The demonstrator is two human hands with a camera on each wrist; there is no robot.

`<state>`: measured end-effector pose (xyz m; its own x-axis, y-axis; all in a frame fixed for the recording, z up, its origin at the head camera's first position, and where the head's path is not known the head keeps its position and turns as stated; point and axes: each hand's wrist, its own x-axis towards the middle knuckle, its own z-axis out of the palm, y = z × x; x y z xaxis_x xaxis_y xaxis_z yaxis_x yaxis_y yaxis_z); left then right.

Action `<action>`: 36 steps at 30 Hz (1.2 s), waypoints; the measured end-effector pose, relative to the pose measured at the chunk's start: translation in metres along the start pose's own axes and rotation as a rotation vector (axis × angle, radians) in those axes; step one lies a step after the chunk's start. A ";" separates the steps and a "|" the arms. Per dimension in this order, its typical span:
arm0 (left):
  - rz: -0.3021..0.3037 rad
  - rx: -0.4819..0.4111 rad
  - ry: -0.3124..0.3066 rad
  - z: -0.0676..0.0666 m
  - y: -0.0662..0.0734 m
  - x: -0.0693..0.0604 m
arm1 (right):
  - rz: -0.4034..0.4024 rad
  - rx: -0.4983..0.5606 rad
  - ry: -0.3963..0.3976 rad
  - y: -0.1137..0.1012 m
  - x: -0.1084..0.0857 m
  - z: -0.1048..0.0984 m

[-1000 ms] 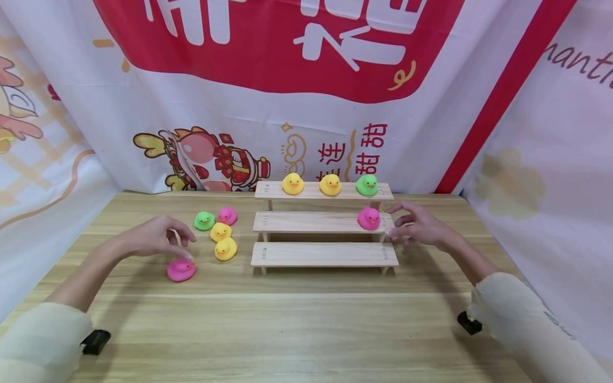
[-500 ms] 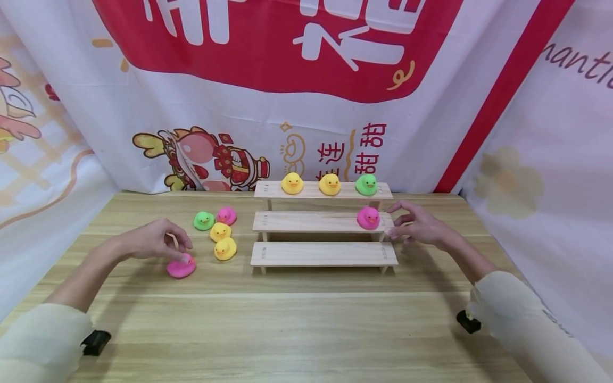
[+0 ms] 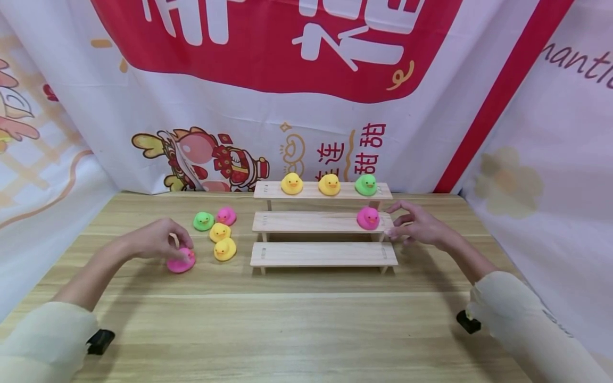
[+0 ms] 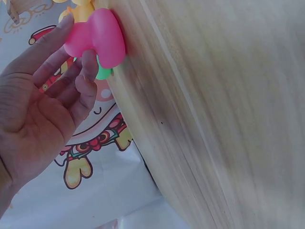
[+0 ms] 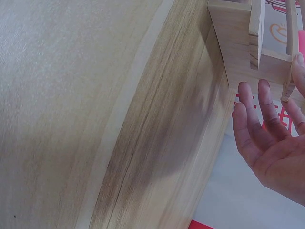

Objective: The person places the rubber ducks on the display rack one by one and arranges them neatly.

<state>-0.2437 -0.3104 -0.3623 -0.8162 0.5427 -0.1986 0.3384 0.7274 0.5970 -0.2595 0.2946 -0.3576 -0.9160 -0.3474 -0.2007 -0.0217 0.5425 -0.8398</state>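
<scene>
My left hand (image 3: 157, 240) pinches a pink rubber duck (image 3: 180, 263) between thumb and fingers at the table's left. Seen from the left wrist, the fingers lie around the head of that pink duck (image 4: 107, 40). My right hand (image 3: 421, 225) is at the right end of a three-tier wooden shelf (image 3: 316, 255), its thumb touching near the middle plank. Relaxed, spread fingers show on the right hand (image 5: 281, 155) in the right wrist view. A second pink duck (image 3: 369, 218) sits on the middle tier. Two yellow ducks (image 3: 292, 183) and a green duck (image 3: 366, 184) stand on top.
Between my left hand and the shelf, a green duck (image 3: 204, 221), a pink duck (image 3: 226, 216) and two yellow ducks (image 3: 225, 249) are grouped on the wooden table (image 3: 306, 330). A printed cloth (image 3: 268, 117) hangs behind and at both sides.
The left thumb and fingers have closed on the near-left pink duck. It has shifted slightly up and back from its earlier spot. My right hand has stayed at the shelf end.
</scene>
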 end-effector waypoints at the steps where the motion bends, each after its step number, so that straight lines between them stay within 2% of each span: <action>1: -0.006 0.000 0.001 0.000 0.000 0.001 | 0.000 0.001 0.000 0.000 0.000 0.000; 3: -0.017 0.007 0.006 0.000 0.001 0.002 | 0.001 0.001 0.000 0.000 0.000 0.000; 8: 0.006 0.026 0.041 -0.002 0.005 0.006 | 0.011 -0.008 0.000 0.000 0.000 0.000; 18: 0.000 -0.008 0.091 -0.006 0.019 0.008 | 0.003 0.001 -0.003 0.000 0.000 -0.001; 26: 0.058 0.003 0.150 -0.007 0.031 0.016 | 0.000 0.006 -0.002 0.000 0.000 -0.001; 36: 0.185 0.018 0.215 -0.006 0.042 0.024 | -0.004 -0.004 -0.004 -0.001 -0.001 0.000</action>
<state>-0.2522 -0.2696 -0.3375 -0.8197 0.5668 0.0827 0.4973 0.6325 0.5939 -0.2584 0.2938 -0.3565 -0.9142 -0.3530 -0.1992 -0.0273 0.5441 -0.8386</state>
